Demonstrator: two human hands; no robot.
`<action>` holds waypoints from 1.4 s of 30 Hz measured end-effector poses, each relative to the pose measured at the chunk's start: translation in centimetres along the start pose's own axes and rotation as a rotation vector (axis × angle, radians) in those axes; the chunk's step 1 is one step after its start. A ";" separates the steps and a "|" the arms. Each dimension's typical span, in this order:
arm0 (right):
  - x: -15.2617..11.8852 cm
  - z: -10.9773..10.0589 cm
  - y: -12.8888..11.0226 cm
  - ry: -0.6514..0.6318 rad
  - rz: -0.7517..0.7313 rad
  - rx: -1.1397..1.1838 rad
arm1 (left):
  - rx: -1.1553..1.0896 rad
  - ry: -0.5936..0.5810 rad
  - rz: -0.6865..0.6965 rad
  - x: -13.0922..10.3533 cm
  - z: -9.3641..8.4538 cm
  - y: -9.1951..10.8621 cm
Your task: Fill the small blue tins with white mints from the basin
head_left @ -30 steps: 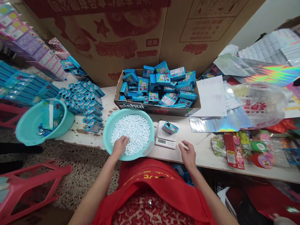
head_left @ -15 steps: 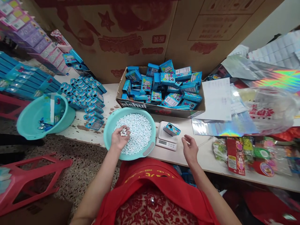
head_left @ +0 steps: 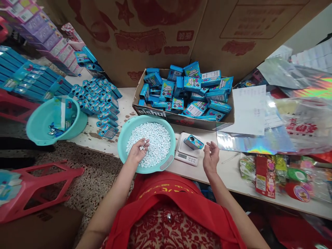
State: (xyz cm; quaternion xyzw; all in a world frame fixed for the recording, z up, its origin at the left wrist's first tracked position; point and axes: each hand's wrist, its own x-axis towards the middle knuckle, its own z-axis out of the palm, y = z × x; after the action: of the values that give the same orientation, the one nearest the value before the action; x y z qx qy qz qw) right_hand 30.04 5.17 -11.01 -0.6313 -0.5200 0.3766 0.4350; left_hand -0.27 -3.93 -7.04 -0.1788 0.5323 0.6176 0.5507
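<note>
Pale blue-white candy pellets (head_left: 158, 143) lie heaped in a round turquoise plastic basin (head_left: 121, 140) at the table's front edge. Above the heap, the left hand (head_left: 139, 151) is turned palm up with its fingers curled around a few pellets. Thumb and fingers apart, the right hand (head_left: 211, 158) grasps nothing, just beside a small blue printed carton (head_left: 196, 143) with a dark round hole at one end; whether they touch, I cannot tell. That carton lies on a white digital scale (head_left: 181, 147) right of the basin. Behind stands a brown open cardboard tray (head_left: 207, 125) of similar blue cartons (head_left: 192, 83).
</note>
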 end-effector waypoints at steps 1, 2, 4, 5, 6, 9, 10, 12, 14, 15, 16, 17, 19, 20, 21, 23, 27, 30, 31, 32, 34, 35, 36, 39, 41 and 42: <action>0.1 0.1 0.0 0.002 -0.005 -0.004 | -0.013 0.002 0.006 0.0 -0.1 -0.1; 0.1 0.3 0.0 0.000 -0.008 -0.010 | -0.027 -0.001 0.012 0.0 -0.3 -0.3; 0.2 0.4 0.1 -0.005 -0.009 -0.020 | -0.041 -0.007 0.016 0.1 -0.6 -0.5; 0.3 0.5 0.1 -0.006 -0.010 -0.021 | -0.042 -0.010 0.013 0.1 -0.8 -0.6; 0.3 0.5 0.2 -0.005 -0.012 -0.020 | -0.039 -0.016 0.010 0.1 -1.0 -0.7; 0.2 0.7 0.2 0.002 -0.014 -0.005 | -0.006 -0.039 0.025 0.2 -1.5 -1.0; 0.2 0.7 0.2 0.002 -0.013 -0.003 | 0.008 -0.039 0.039 0.2 -1.7 -1.2; 0.1 0.8 0.1 0.000 -0.010 -0.010 | 0.025 -0.026 0.063 0.2 -1.8 -1.3; 0.1 0.9 -0.1 -0.003 -0.016 -0.029 | 0.012 -0.010 0.063 0.2 -1.8 -1.4; 0.0 1.0 -0.2 -0.003 -0.023 -0.041 | -0.003 0.001 0.054 0.1 -1.8 -1.4; 0.0 1.0 -0.4 -0.003 -0.032 -0.055 | -0.019 0.012 0.042 0.1 -1.8 -1.4; -0.1 1.1 -0.5 -0.005 -0.042 -0.067 | -0.033 0.023 0.027 0.0 -1.8 -1.3; -0.1 1.3 -0.8 -0.015 -0.061 -0.086 | -0.050 0.036 0.003 -0.2 -1.8 -1.3; -0.1 1.4 -0.9 -0.025 -0.068 -0.091 | -0.052 0.037 -0.007 -0.2 -1.8 -1.2; -0.1 1.5 -1.0 -0.037 -0.072 -0.092 | -0.052 0.036 -0.012 -0.3 -1.8 -1.2; -0.1 1.7 -1.0 -0.053 -0.072 -0.091 | -0.048 0.032 -0.011 -0.3 -1.9 -1.3; 0.0 1.8 -0.9 -0.053 -0.075 -0.092 | -0.030 0.010 0.035 -0.2 -2.1 -1.7; 0.0 1.8 -0.9 -0.062 -0.071 -0.093 | -0.017 -0.011 0.059 -0.3 -2.1 -1.8; 0.0 1.8 -0.9 -0.068 -0.066 -0.091 | -0.012 -0.015 0.060 -0.3 -2.1 -1.8; 0.0 1.9 -1.0 -0.073 -0.060 -0.086 | -0.006 -0.017 0.060 -0.4 -2.1 -1.8; -0.1 1.9 -1.1 -0.082 -0.046 -0.076 | 0.008 -0.022 0.069 -0.6 -2.0 -1.6; -0.1 2.0 -1.2 -0.088 -0.041 -0.073 | 0.019 -0.026 0.083 -0.7 -2.0 -1.6; -0.1 2.0 -1.2 -0.094 -0.039 -0.072 | 0.028 -0.031 0.100 -0.8 -1.9 -1.5; -0.3 2.2 -1.2 -0.111 -0.050 -0.080 | 0.078 -0.037 0.188 -1.2 -1.5 -1.5; -0.3 2.3 -0.9 -0.110 -0.056 -0.084 | 0.132 -0.047 0.262 -1.4 -1.3 -1.5; -0.3 2.4 -0.8 -0.104 -0.052 -0.089 | 0.166 -0.057 0.297 -1.4 -1.2 -1.5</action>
State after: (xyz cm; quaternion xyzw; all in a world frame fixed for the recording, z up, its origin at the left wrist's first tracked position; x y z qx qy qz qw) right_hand 27.49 5.29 -11.11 -0.6159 -0.5745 0.3738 0.3885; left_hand 1.06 -5.91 -7.00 -0.0347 0.5863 0.6508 0.4811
